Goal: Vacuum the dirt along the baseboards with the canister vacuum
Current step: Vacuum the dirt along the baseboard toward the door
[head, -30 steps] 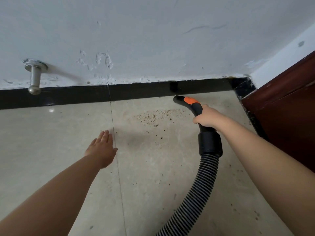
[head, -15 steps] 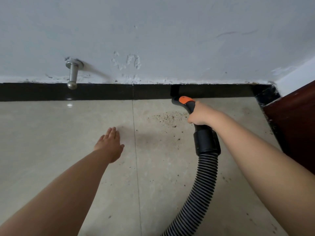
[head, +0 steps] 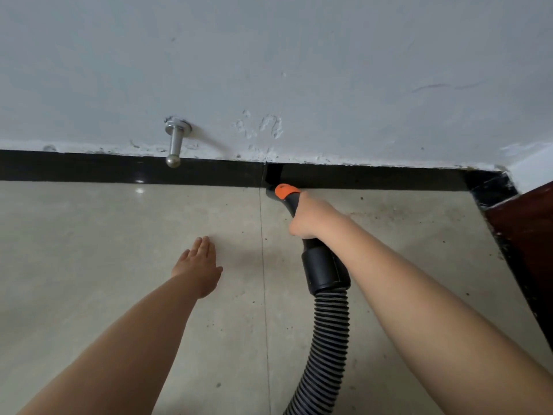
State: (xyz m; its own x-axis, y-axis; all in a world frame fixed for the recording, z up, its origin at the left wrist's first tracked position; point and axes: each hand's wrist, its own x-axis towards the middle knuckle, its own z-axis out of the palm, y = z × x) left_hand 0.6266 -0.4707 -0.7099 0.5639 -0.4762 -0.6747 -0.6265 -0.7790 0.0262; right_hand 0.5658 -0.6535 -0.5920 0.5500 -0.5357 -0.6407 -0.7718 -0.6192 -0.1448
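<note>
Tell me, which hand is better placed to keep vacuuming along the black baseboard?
Right. The right hand grips the vacuum handle, its tip at the baseboard. The left hand is flat and open, holding nothing.

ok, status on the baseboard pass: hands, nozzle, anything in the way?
Right hand grips vacuum handle, nozzle tip at the baseboard. Left hand open, flat over the floor tile. Doorstop on wall, left of nozzle.

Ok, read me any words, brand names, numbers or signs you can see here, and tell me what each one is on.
No readable text in this view.
Vacuum handle, gripped by the right hand: plain black with an orange part, no legible label.
Wall: only scuffs and chipped paint, no writing.
Door stopper: bare metal, unmarked.
</note>
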